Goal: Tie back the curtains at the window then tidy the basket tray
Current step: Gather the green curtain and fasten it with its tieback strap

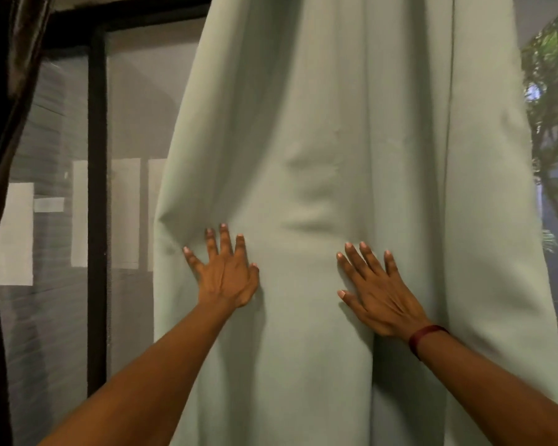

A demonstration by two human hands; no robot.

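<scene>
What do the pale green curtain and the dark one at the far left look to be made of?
The pale green curtain looks like a thick, matte woven cloth: it falls in soft, broad folds with no shine. The dark curtain is probably a glossier fabric, perhaps satin or velvet, as streaky highlights run along its folds.

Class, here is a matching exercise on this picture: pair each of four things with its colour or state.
Things:
1. curtain
2. wristband
3. window frame
4. left hand

Colour or state:
A. dark red
B. black
C. pale green
D. fingers spread, pressed flat on cloth

Pairs: 1-C, 2-A, 3-B, 4-D
</scene>
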